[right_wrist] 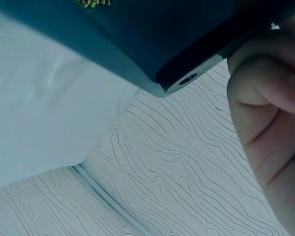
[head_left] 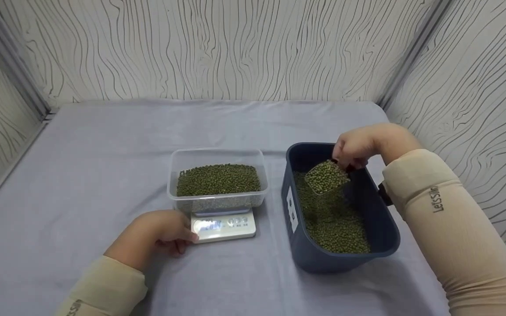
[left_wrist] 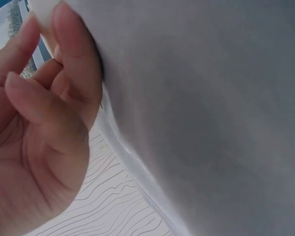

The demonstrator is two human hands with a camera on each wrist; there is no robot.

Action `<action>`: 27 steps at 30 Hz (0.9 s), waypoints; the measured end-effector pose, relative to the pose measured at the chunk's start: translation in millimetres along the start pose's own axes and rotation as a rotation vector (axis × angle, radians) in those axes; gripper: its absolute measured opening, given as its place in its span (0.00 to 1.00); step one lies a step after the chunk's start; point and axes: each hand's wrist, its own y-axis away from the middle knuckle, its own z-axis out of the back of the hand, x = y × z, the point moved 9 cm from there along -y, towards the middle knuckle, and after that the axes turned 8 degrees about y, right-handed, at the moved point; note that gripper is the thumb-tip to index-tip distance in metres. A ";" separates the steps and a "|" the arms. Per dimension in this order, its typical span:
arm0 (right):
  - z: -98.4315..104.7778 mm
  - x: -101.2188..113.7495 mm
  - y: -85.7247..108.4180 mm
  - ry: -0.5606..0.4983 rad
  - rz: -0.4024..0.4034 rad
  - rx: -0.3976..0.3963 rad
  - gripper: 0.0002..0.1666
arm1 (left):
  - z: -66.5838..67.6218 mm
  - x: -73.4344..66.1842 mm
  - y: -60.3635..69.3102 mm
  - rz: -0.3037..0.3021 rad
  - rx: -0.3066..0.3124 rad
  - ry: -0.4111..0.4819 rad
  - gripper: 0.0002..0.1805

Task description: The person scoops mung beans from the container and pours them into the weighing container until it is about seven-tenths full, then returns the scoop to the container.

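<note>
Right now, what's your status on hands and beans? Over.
Left hand holds corner of scale. Right hand holds full scoop over bin. Tub on scale, part-full of beans. Bin's wall stands between scoop and tub.

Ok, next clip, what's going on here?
A person's right hand holds a scoop full of small green beans over a blue bin that contains more of them. The left hand touches the left edge of a white scale. A clear tub with beans in it sits on the scale, whose display is lit but unreadable.
</note>
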 end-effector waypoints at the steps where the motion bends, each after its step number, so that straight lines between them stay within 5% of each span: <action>1: 0.7 -0.1 0.5 -0.002 -0.001 0.000 0.22 | 0.0 0.3 0.3 0.001 -0.002 -0.001 0.13; 27: 7.5 -33.3 13.4 -0.143 -0.062 0.000 0.22 | -0.1 1.0 -1.9 0.011 -0.008 0.039 0.13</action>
